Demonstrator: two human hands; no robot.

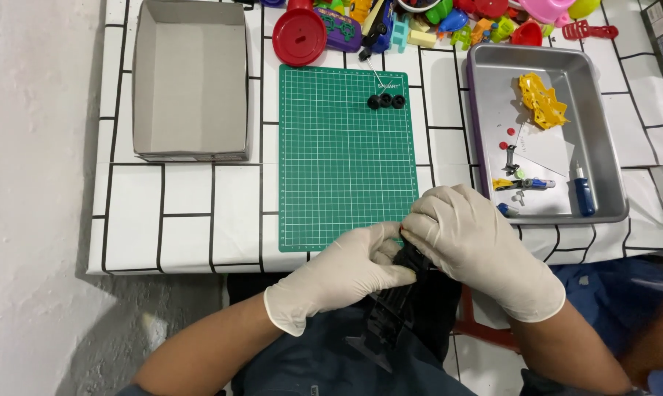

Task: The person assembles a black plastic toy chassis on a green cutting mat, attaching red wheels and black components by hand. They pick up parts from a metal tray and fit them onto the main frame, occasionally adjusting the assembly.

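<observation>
Below the tabletop [184, 220] edge, near the green mat [342, 158], both gloved hands, left [342, 273] and right [467, 238], had their grip clenched on a black, ribbed plastic toy part [394, 312] over the lap.

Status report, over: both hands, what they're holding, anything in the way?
Left hand and right hand, gloved, both gripping black plastic part over lap. Green cutting mat just ahead. Nothing obstructing.

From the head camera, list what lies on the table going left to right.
Grey cardboard box → green cutting mat with three small black wheels near its top → metal tray holding a yellow plastic part, with a blue-handled screwdriver farther right in it.
</observation>
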